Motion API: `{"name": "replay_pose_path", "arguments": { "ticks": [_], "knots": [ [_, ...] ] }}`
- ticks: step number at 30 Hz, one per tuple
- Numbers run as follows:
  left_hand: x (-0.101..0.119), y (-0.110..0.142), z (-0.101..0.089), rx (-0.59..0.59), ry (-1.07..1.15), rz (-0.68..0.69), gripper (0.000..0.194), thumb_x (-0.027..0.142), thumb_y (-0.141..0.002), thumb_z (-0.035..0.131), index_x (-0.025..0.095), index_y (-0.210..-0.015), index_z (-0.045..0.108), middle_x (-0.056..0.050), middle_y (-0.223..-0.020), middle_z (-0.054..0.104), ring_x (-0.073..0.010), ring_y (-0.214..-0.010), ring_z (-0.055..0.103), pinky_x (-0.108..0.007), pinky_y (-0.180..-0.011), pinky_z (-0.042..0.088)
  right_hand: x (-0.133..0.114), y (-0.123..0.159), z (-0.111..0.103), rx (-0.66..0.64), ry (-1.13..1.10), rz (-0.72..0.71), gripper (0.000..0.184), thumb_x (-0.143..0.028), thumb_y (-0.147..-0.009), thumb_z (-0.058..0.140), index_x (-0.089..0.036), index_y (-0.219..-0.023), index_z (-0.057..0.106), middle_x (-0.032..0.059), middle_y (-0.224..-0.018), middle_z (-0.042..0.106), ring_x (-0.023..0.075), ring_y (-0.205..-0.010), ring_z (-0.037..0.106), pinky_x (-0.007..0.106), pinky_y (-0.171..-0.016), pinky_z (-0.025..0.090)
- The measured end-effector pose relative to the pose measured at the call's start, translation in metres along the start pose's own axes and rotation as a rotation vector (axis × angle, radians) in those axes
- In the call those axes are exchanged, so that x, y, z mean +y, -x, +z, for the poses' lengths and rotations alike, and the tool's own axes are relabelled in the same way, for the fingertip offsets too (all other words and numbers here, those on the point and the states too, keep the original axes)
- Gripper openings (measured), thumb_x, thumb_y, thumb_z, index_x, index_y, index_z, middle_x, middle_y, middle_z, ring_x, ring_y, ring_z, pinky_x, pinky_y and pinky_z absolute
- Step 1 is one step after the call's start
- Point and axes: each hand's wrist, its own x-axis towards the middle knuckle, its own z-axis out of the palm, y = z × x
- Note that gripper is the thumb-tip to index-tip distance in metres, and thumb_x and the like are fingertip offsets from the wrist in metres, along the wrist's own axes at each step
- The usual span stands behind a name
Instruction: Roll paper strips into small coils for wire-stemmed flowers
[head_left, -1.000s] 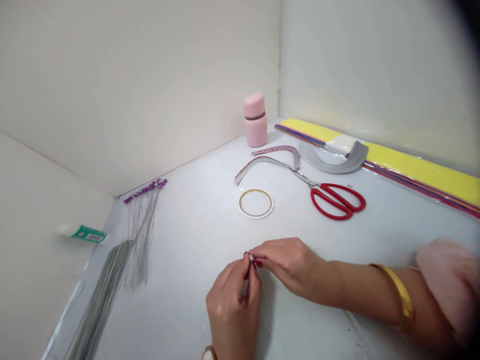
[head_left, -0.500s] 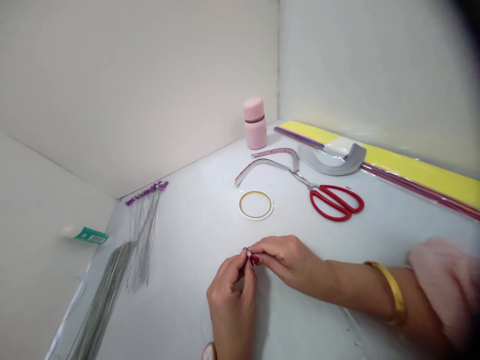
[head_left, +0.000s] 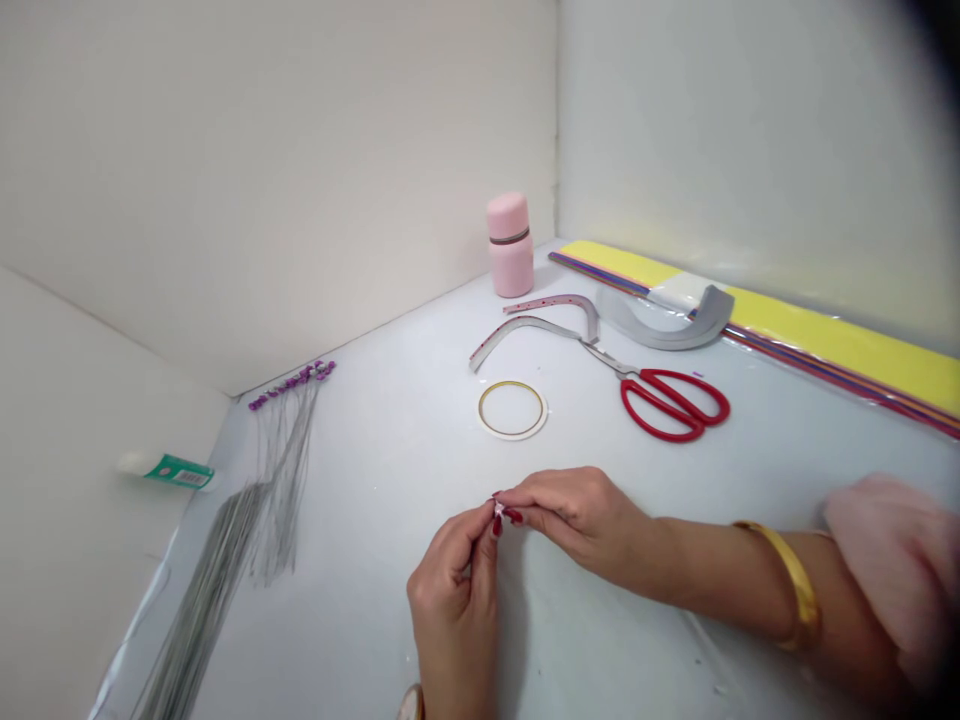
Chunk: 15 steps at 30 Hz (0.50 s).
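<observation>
Left hand (head_left: 454, 585) shifted slightly left, right hand (head_left: 589, 512) opposite, both pinching tiny pinkish-white piece (head_left: 499, 509)

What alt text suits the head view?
A person's left hand and right hand pinch a tiny pale piece at a white table. Beyond are a ring, red-handled scissors and a pink bottle; wires and purple-tipped stems lie at left.

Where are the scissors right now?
In the head view, the scissors lie right of centre, beyond the right hand, between the white ring and the yellow pack.
</observation>
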Motion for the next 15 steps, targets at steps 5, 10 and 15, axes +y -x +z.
{"name": "replay_pose_path", "arguments": {
  "ticks": [5,10,15],
  "knots": [
    [0.0024,0.0013,0.0001,0.003,0.021,-0.006,0.018,0.013,-0.079,0.053,0.022,-0.089,0.065,-0.002,-0.084,0.068,-0.0140,-0.074,0.062,-0.023,-0.066,0.049,-0.0041,-0.0025,-0.0029,-0.016,-0.070,0.079,0.017,-0.016,-0.084,0.046,-0.017,-0.089,0.062,0.0011,-0.081,0.067,0.0097,-0.073,0.062,0.018,-0.068,0.047],
    [0.0026,-0.0010,-0.0032,-0.022,0.064,-0.022,0.017,0.014,-0.079,0.053,0.021,-0.089,0.065,-0.002,-0.084,0.067,-0.0131,-0.074,0.062,-0.023,-0.066,0.049,-0.0041,-0.0029,-0.0016,-0.059,-0.217,0.244,0.014,-0.017,-0.082,0.048,-0.017,-0.086,0.062,0.0002,-0.076,0.066,0.0100,-0.066,0.060,0.019,-0.062,0.048],
    [-0.0035,-0.0026,-0.0038,-0.089,0.146,-0.063,0.018,0.016,-0.081,0.051,0.021,-0.092,0.064,-0.004,-0.092,0.067,-0.0140,-0.080,0.062,-0.025,-0.071,0.049,-0.0011,-0.0010,0.0015,-0.089,-0.305,0.298,0.016,-0.021,-0.083,0.047,-0.016,-0.090,0.061,0.0009,-0.077,0.065,0.0104,-0.067,0.060,0.020,-0.062,0.048]
  ]
}}
